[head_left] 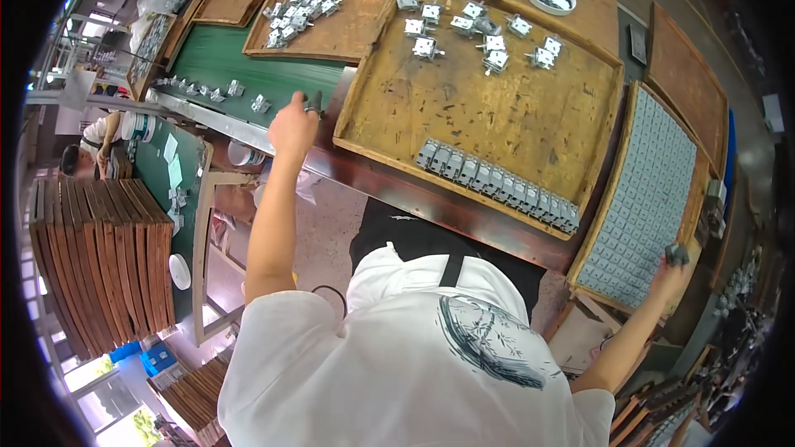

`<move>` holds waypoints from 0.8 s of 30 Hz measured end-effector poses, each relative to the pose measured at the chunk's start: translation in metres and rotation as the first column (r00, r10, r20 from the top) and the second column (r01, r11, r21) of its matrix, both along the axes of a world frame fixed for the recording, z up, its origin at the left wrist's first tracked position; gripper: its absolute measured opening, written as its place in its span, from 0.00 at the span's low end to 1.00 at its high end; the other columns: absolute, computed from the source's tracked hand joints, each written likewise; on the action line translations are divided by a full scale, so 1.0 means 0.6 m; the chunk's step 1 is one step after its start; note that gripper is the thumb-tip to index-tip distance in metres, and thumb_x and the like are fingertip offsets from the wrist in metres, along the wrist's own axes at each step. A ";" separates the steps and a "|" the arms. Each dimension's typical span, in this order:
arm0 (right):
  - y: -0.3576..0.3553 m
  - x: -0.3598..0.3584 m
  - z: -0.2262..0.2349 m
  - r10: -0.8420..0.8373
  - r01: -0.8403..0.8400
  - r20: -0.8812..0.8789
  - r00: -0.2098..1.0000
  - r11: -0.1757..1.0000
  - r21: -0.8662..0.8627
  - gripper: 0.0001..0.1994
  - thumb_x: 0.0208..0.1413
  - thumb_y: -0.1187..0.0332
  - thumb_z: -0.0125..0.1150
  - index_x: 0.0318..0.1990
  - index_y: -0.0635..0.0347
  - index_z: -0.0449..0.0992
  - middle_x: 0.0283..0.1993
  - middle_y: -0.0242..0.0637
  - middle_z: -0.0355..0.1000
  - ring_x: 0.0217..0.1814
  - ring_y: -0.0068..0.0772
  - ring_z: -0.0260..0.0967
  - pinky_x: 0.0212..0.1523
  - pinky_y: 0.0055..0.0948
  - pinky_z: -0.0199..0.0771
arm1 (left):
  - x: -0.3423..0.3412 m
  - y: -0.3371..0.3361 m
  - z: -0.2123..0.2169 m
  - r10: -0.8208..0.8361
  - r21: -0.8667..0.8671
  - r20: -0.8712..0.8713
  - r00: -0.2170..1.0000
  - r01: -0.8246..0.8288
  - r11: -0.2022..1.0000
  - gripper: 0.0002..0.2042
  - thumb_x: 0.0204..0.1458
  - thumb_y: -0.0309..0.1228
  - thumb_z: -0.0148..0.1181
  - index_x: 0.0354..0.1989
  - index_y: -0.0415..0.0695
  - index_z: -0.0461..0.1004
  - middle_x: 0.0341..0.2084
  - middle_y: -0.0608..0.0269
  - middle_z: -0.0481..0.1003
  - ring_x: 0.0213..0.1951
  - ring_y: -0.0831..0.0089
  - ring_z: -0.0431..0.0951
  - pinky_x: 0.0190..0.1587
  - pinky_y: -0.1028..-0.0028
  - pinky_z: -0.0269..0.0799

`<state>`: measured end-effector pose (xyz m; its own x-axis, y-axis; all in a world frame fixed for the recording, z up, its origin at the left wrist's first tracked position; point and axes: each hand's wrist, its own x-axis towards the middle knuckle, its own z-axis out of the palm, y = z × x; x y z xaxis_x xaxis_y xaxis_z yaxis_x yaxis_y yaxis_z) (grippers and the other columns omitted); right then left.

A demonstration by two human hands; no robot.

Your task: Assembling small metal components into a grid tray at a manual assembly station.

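My right hand (672, 269) is out at the near right, fingers closed around a small grey metal part (676, 254), right at the edge of the tray of packed grey parts (654, 199). My left hand (294, 126) reaches out, gripping a small dark piece (314, 103) at the rim of the green belt (248, 70). Between them sits the big wooden tray (489, 112), a row of grey parts (497, 184) along its near side, loose metal fittings (484, 29) toward its far side. Beyond, another board carries a heap of fittings (302, 4).
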<state>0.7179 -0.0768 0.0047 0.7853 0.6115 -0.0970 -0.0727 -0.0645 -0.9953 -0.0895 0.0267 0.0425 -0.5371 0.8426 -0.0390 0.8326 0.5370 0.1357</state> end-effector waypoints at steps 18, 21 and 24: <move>0.065 -0.591 0.181 0.761 -0.770 -0.116 0.638 0.626 -0.125 0.09 0.59 0.70 0.57 0.46 0.60 0.72 0.34 0.35 0.74 0.30 0.22 0.72 0.28 0.23 0.73 | 0.230 -0.042 0.054 -0.428 0.418 0.878 -0.214 -0.092 0.904 0.20 0.49 0.20 0.63 0.52 0.36 0.72 0.45 0.61 0.76 0.49 0.71 0.75 0.54 0.72 0.70; 0.076 -0.644 0.199 0.788 -0.755 0.473 0.394 0.571 -0.321 0.10 0.56 0.71 0.63 0.42 0.64 0.72 0.35 0.37 0.75 0.36 0.28 0.74 0.36 0.27 0.74 | 0.290 -0.052 0.071 -0.418 0.450 0.852 -0.314 0.036 0.892 0.20 0.49 0.20 0.63 0.53 0.36 0.72 0.46 0.61 0.76 0.50 0.71 0.75 0.55 0.72 0.69; 0.082 -0.656 0.205 0.781 -0.767 0.529 0.332 0.550 -0.331 0.10 0.51 0.73 0.64 0.40 0.64 0.73 0.35 0.42 0.73 0.35 0.36 0.74 0.34 0.30 0.72 | 0.322 -0.055 0.078 -0.377 0.450 0.832 -0.407 0.099 0.887 0.20 0.50 0.19 0.62 0.53 0.37 0.72 0.47 0.61 0.76 0.49 0.71 0.75 0.55 0.72 0.69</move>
<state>0.3241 -0.0279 0.1278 -0.1547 0.9784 0.1375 0.5719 0.2021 -0.7950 0.1039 -0.0066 0.0892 0.3372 0.9399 -0.0546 -0.4094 0.1986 0.8905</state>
